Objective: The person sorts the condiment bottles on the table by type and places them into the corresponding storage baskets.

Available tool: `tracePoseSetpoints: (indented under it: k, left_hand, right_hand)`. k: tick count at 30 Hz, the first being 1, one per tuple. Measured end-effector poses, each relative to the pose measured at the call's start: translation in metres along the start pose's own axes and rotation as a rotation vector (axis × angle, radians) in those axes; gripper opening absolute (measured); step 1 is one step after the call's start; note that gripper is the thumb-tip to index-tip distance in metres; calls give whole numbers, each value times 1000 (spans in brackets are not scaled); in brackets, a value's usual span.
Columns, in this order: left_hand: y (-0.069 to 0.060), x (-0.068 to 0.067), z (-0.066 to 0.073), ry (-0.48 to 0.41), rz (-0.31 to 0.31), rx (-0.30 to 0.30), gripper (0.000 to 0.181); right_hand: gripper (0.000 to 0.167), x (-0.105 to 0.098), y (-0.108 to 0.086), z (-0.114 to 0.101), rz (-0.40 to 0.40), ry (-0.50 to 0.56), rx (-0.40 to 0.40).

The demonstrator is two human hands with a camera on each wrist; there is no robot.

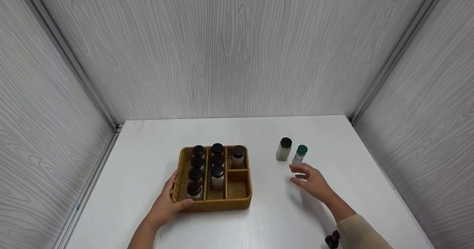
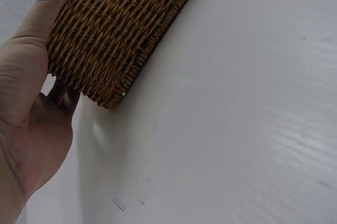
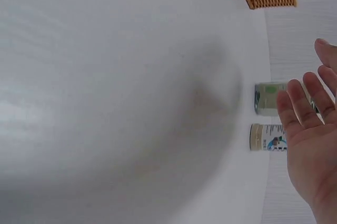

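My left hand (image 1: pixel 164 205) grips the front left corner of a brown wicker basket (image 1: pixel 221 205), thumb along the front wall and fingers against the left side. Black-capped spice jars (image 1: pixel 218 177) stand in the basket: several in the left column, three in the middle, one at the back right. My right hand (image 1: pixel 311 182) hovers above the table with fingers loosely spread, holding nothing. Just beyond it stand a green-capped round bottle (image 1: pixel 300 154) and a black-capped glass jar (image 1: pixel 283 151). In the right wrist view, fingers partly cover the glass jar (image 3: pixel 268 98).
The basket's front right compartment (image 1: pixel 237 189) shows its bare woven floor. A white table (image 1: pixel 148 138) carries everything, with wood-grain panels (image 1: pixel 237 49) at the back and both sides. A small dark object (image 1: pixel 332 239) shows beside the right sleeve.
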State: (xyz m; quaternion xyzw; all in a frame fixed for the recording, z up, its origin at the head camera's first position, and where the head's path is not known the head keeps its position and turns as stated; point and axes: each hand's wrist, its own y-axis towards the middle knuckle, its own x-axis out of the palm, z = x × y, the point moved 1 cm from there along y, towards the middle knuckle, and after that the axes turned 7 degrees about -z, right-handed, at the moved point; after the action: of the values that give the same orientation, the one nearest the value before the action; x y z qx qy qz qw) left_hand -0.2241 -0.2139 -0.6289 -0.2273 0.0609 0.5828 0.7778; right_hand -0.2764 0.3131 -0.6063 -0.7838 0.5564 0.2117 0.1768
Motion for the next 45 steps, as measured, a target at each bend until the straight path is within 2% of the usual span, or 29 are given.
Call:
tracePoseSetpoints:
  k: [4, 11, 17, 22, 34, 45]
  left_hand:
    - [3, 1, 1, 5, 2, -4, 129]
    - [3, 2, 1, 7, -5, 5, 129]
    - [2, 0, -2, -6, -3, -9, 129]
    - [2, -2, -1, -16, -5, -14, 128]
    - [2, 0, 0, 3, -3, -12, 129]
    - [-1, -2, -1, 1, 4, -6, 129]
  right_hand:
    - [50, -17, -3, 12, 41, 7, 49]
    - [51, -38, -3, 32, 103, 17, 233]
    - [57, -48, 7, 37, 140, 57, 295]
    - [64, -55, 19, 31, 152, 98, 270]
    - [69, -70, 40, 14, 116, 97, 171]
    - [72, -67, 53, 5, -37, 69, 109]
